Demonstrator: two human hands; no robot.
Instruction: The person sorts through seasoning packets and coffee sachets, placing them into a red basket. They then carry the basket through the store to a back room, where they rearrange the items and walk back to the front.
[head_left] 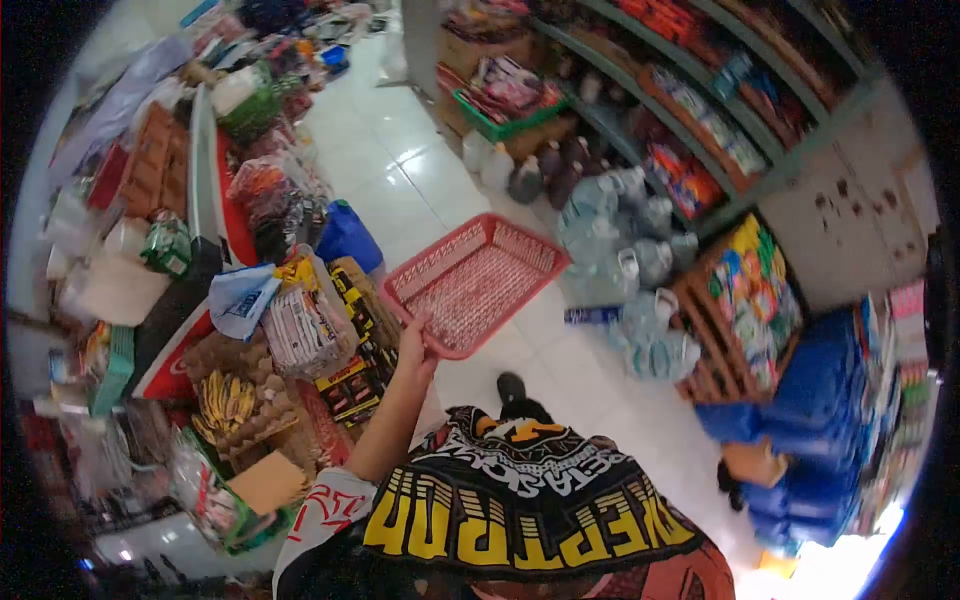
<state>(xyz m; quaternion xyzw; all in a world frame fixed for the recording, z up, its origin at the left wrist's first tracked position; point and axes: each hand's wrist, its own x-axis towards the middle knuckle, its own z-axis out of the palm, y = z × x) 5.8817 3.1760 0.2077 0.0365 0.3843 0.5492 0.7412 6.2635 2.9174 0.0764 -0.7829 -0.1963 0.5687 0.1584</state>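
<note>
My left hand (pixel 417 347) is closed on the near left corner of a pink plastic basket (pixel 463 345). The basket is shallow and rectangular, with perforated walls and a woven-look bottom; nothing shows inside it. It hangs in front of me above the tiled floor, slightly tilted. Close to the left forearm are a plastic-wrapped stack of packets (pixel 305 330) and yellow-black boxes (pixel 355 385). My right hand does not show in the picture.
White floor tiles (pixel 385 125) form an aisle. Clear plastic jugs (pixel 655 350), a wooden crate (pixel 690 335) and blue bundles (pixel 815 375) stand right. Shelves (pixel 690 110) and a green basket (pixel 510 128) are farther back. Bananas (pixel 225 402) and a blue container (pixel 348 238) lie left.
</note>
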